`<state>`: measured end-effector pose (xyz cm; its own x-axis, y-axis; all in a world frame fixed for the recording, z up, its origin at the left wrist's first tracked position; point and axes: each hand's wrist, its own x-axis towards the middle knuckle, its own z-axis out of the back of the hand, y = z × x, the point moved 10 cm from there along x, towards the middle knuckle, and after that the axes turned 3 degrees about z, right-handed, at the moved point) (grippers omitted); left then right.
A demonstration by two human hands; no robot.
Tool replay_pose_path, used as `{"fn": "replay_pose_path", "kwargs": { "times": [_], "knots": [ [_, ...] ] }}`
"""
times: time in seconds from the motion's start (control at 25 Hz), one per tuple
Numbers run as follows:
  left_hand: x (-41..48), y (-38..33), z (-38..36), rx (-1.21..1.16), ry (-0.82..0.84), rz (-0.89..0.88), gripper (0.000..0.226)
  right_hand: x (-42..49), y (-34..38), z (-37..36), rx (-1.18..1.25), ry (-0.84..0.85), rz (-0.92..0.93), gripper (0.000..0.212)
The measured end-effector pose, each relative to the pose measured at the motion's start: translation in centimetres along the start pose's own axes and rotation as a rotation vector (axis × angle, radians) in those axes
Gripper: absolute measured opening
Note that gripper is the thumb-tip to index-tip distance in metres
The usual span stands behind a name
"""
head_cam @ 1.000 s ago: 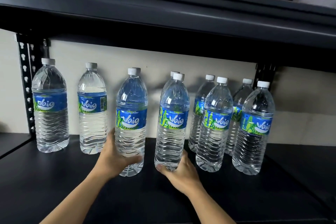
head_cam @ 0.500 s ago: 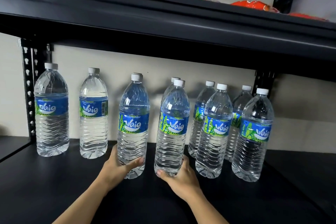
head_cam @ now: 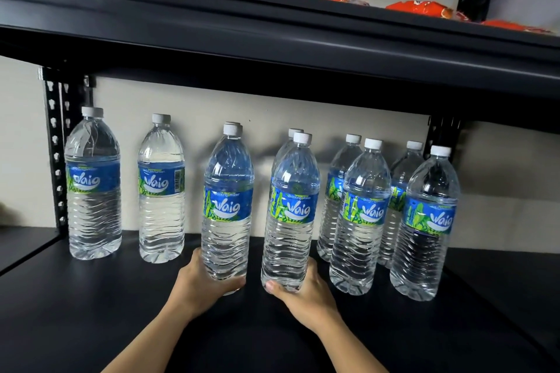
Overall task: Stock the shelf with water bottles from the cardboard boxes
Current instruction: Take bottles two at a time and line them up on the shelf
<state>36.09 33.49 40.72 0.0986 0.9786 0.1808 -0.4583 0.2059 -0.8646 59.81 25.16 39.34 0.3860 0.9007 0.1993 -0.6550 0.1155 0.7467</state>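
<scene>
Several clear water bottles with blue labels and white caps stand upright on the black shelf. My left hand grips the base of one front bottle, thumb wrapped across its bottom. My right hand grips the base of the neighbouring front bottle. Each of these hides another bottle behind it, only the caps showing. Two single bottles stand against the wall at the left. To the right are two more front bottles with others behind them.
The upper shelf board hangs low over the bottle caps and carries orange snack packets. Black perforated uprights stand at the back left and back right. No cardboard boxes are in view.
Both hands have slid their two bottles a little further back on the shelf. The view has tilted, so more of the upper shelf's packets show.
</scene>
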Motion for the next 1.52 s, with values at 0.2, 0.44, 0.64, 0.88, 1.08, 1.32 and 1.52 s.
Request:
{"fn": "replay_pose_path", "kwargs": {
  "times": [0.2, 0.44, 0.64, 0.88, 1.08, 1.32, 1.52],
  "knots": [
    [0.2, 0.0, 0.1, -0.004, -0.011, -0.001, 0.085, 0.0, 0.2, 0.1, -0.002, -0.005, 0.007, 0.079],
    [0.3, 0.3, 0.2, -0.014, -0.012, 0.024, 0.083, 0.1, 0.0, 0.1, -0.024, -0.005, 0.01, 0.073],
    [0.2, 0.2, 0.3, -0.01, -0.029, 0.016, 0.082, 0.2, -0.2, 0.0, -0.034, -0.008, 0.008, 0.071],
    [0.5, 0.5, 0.0, 0.001, -0.004, 0.027, 0.087, 0.6, -0.5, -0.4, -0.012, -0.002, 0.022, 0.073],
    [0.3, 0.6, -0.3, 0.036, 0.04, 0.062, 0.099, 0.7, -0.6, -0.7, -0.012, 0.031, 0.004, 0.081],
    [-2.7, 0.8, -0.4, 0.33, 0.18, 0.087, 0.136, -0.4, -0.3, -0.6, -0.121, 0.114, -0.043, 0.127],
    [-6.7, 2.2, 0.6, 0.731, 0.227, 0.008, 0.094, -4.8, 0.1, -0.8, -0.585, 0.2, -0.081, 0.09]
  ]
}}
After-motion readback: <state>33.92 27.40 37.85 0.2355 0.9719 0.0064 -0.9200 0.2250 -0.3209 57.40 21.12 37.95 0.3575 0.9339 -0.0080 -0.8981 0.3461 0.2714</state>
